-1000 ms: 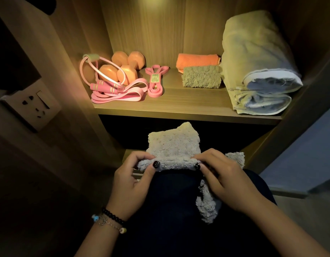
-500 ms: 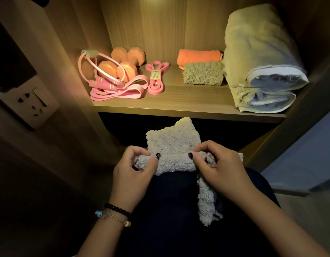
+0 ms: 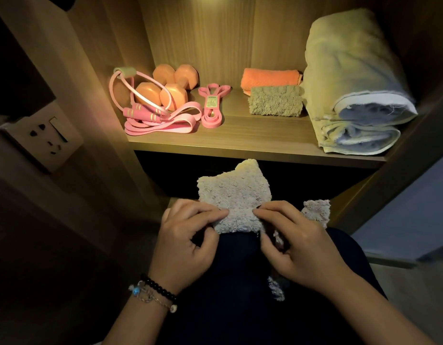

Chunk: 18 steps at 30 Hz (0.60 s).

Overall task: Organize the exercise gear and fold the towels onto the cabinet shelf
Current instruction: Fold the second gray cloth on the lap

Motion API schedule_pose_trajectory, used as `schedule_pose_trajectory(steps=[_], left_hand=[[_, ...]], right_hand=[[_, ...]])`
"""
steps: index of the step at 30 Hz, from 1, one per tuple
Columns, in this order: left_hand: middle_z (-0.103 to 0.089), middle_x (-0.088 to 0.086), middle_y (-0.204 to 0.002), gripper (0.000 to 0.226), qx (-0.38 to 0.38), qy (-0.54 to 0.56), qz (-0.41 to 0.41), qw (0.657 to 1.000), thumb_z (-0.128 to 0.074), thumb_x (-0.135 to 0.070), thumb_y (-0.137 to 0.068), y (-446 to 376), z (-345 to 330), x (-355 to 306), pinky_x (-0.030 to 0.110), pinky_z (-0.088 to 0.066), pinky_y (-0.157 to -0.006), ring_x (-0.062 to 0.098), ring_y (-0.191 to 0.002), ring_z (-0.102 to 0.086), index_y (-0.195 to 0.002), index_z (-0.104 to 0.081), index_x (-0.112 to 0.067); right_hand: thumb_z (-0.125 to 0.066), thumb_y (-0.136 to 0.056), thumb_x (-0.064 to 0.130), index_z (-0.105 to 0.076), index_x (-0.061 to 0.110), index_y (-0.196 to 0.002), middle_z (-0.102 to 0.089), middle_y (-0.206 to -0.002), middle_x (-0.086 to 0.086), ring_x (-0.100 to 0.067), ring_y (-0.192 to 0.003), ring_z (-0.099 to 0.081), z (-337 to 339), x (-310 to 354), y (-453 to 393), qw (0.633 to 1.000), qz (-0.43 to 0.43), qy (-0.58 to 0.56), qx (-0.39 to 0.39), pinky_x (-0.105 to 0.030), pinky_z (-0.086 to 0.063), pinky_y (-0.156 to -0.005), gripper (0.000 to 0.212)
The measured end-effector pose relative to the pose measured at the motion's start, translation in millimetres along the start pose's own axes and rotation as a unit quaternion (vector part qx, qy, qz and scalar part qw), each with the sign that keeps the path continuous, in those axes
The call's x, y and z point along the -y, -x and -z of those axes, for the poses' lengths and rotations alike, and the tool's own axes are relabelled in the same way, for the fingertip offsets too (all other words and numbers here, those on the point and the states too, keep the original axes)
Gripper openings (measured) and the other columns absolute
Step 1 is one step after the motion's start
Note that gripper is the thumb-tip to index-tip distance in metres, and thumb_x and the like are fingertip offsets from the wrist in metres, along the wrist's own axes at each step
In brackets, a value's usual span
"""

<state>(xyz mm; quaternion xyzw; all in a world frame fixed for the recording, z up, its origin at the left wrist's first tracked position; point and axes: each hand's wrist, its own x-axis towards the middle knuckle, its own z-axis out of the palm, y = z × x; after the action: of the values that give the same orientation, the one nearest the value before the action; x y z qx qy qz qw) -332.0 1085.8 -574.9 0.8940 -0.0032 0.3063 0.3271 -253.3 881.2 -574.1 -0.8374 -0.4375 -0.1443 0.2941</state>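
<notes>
A small fluffy beige towel (image 3: 236, 192) lies over my dark-clad lap below the shelf. My left hand (image 3: 188, 239) pinches its near left edge and my right hand (image 3: 293, 241) pinches the near right edge, with loose ends hanging under that hand. On the wooden cabinet shelf (image 3: 252, 143) lie orange dumbbells (image 3: 165, 89), a pink jump rope (image 3: 140, 113), a wide pink resistance band (image 3: 163, 124) and a narrower pink band (image 3: 211, 105). Further right sit a folded orange towel (image 3: 268, 77), a folded beige towel (image 3: 275, 100) and a big rolled blanket (image 3: 349, 80).
A wall socket plate (image 3: 42, 139) is on the panel at left. The cabinet's left side wall (image 3: 108, 70) and right frame (image 3: 399, 155) bound the shelf. A dark compartment (image 3: 180, 168) opens under the shelf.
Both hands have slid closer together along the towel's near edge, and the fold under my fingers has tightened. The view shifted slightly downward.
</notes>
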Motion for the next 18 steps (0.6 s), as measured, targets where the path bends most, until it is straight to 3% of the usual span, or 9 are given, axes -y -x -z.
schedule_pose_trajectory(steps=[4,6,9,12,16,18], left_hand=[[-0.061,-0.019,-0.107,0.035,0.045,0.016,0.018,0.999,-0.059,-0.030,-0.080,3,1,2,0.040,-0.046,-0.091,0.010,-0.107,-0.054,-0.114,-0.067,-0.031],[-0.060,-0.019,-0.108,0.034,0.050,0.030,0.043,0.997,-0.059,-0.034,-0.081,2,0,4,0.034,-0.046,-0.092,0.010,-0.108,-0.053,-0.115,-0.064,-0.034],[-0.059,-0.019,-0.103,0.029,0.032,0.050,0.078,0.995,-0.058,-0.040,-0.079,2,2,5,0.018,-0.043,-0.085,0.008,-0.101,-0.054,-0.108,-0.060,-0.041],[-0.061,-0.014,-0.102,0.024,0.010,0.100,0.124,0.987,-0.059,-0.045,-0.076,4,3,2,0.007,-0.039,-0.084,0.002,-0.103,-0.056,-0.098,-0.061,-0.039],[-0.064,-0.015,-0.095,0.021,-0.016,0.149,0.158,0.976,-0.065,-0.050,-0.074,3,4,-3,0.008,-0.042,-0.079,0.001,-0.098,-0.059,-0.089,-0.061,-0.037],[-0.063,-0.018,-0.093,0.025,-0.022,0.162,0.176,0.971,-0.066,-0.054,-0.072,1,3,-6,0.011,-0.042,-0.082,0.000,-0.096,-0.058,-0.086,-0.060,-0.034]], right_hand=[[-0.052,-0.087,0.031,-0.062,0.017,-0.120,-0.058,-0.117,0.007,0.000,-0.068,-0.053,0,-2,-2,0.999,-0.017,0.024,0.023,-0.016,-0.045,-0.048,0.037],[-0.046,-0.089,0.031,-0.060,0.019,-0.120,-0.057,-0.117,0.008,-0.002,-0.069,-0.055,1,-2,-6,0.999,-0.031,0.017,0.029,-0.019,-0.047,-0.048,0.035],[-0.037,-0.094,0.035,-0.054,0.023,-0.123,-0.054,-0.118,0.010,-0.011,-0.079,-0.062,2,-2,-6,0.998,-0.045,-0.003,0.047,-0.031,-0.053,-0.055,0.036],[-0.032,-0.097,0.039,-0.052,0.026,-0.123,-0.051,-0.114,0.015,-0.005,-0.083,-0.057,6,-5,-5,0.995,-0.066,-0.048,0.061,-0.032,-0.052,-0.065,0.035],[-0.040,-0.102,0.031,-0.058,0.026,-0.117,-0.058,-0.103,0.016,-0.003,-0.092,-0.057,12,-7,-6,0.984,-0.102,-0.122,0.075,-0.026,-0.048,-0.075,0.024],[-0.043,-0.101,0.027,-0.061,0.025,-0.108,-0.059,-0.087,0.015,-0.004,-0.082,-0.057,15,-7,-7,0.975,-0.122,-0.163,0.086,-0.020,-0.043,-0.068,0.020]])
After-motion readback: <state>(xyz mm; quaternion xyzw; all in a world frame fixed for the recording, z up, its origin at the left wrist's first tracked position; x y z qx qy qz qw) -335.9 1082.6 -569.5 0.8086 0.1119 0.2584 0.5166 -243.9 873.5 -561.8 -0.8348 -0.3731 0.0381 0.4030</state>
